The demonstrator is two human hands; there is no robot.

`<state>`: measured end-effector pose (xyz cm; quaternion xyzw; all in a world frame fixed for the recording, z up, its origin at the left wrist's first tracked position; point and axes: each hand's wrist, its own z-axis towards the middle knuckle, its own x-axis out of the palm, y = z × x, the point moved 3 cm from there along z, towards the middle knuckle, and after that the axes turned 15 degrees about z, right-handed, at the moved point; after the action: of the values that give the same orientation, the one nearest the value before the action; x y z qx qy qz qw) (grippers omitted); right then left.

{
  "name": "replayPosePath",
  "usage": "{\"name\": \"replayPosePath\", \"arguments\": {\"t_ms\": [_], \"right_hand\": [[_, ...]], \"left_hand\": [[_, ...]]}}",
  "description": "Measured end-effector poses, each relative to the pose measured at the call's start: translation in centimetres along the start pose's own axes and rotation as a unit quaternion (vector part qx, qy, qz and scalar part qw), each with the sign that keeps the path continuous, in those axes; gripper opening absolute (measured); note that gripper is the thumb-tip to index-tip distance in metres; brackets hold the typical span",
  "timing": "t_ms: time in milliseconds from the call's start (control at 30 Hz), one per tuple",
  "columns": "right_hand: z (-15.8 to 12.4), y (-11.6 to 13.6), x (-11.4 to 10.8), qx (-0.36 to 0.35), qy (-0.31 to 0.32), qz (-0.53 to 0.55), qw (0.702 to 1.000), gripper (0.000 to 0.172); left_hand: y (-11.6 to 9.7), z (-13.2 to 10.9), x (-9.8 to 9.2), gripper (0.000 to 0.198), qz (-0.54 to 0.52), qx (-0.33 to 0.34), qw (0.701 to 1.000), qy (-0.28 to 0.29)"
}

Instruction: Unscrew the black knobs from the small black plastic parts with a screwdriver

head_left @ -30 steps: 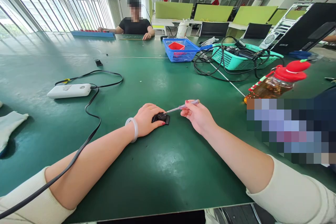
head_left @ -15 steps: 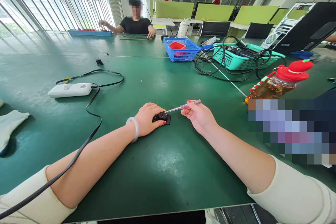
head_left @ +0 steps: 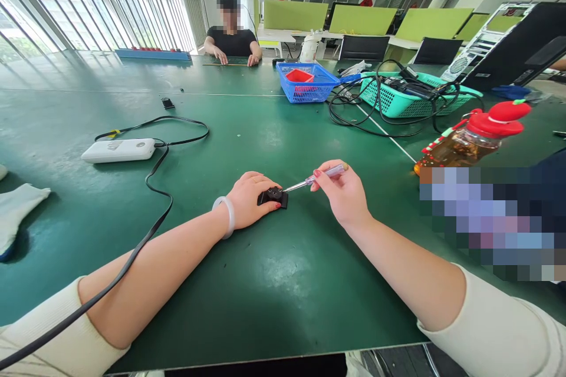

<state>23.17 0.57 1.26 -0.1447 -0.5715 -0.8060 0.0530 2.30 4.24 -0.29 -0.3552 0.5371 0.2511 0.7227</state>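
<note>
My left hand (head_left: pixel 251 199) rests on the green table and grips a small black part (head_left: pixel 275 195) with a round raised middle and a flat base; the fingers hide its left side. A screwdriver (head_left: pixel 326 175) with a clear purplish handle is held in my right hand (head_left: pixel 344 193), between thumb and fingers. Its thin metal shaft slants down to the left, and the tip lies at the upper right edge of the black part. Whether the tip touches it I cannot tell.
A white power bank (head_left: pixel 119 151) with a black cable (head_left: pixel 163 188) lies left; the cable crosses my left forearm. A blue basket (head_left: pixel 305 91), a teal basket (head_left: pixel 389 103) with tangled cables and a red-lidded bottle (head_left: pixel 469 141) stand right. Another person (head_left: pixel 232 41) sits opposite.
My right hand has shifted slightly right and turned, and the screwdriver slants more steeply, its tip a little further right. The person opposite has brought one hand inward from the blue strip.
</note>
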Motion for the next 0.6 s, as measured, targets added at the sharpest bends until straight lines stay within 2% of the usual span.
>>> {"name": "replayPosePath", "arguments": {"t_ms": [167,267,367,467,600], "right_hand": [[-0.8,1.1,0.6,-0.064,0.053,-0.130,0.988,0.022],[-1.1,1.5,0.8,-0.071,0.080,-0.142,0.984,0.022],[-1.4,1.8,1.2,-0.065,0.138,-0.161,0.975,0.022],[-1.8,2.0,1.8,-0.089,0.221,-0.210,0.948,0.020],[-2.3,2.2,2.4,-0.168,0.322,-0.284,0.888,0.020]], "left_hand": [[0.2,0.0,-0.2,0.034,0.010,-0.016,1.000,-0.011],[0.2,0.0,-0.1,0.033,0.014,-0.020,1.000,-0.019],[0.3,0.0,-0.1,0.034,0.013,-0.020,0.999,-0.024],[0.3,0.0,0.0,0.034,0.013,-0.021,0.999,-0.024],[0.2,0.1,-0.1,0.034,0.015,-0.019,1.000,-0.020]]}}
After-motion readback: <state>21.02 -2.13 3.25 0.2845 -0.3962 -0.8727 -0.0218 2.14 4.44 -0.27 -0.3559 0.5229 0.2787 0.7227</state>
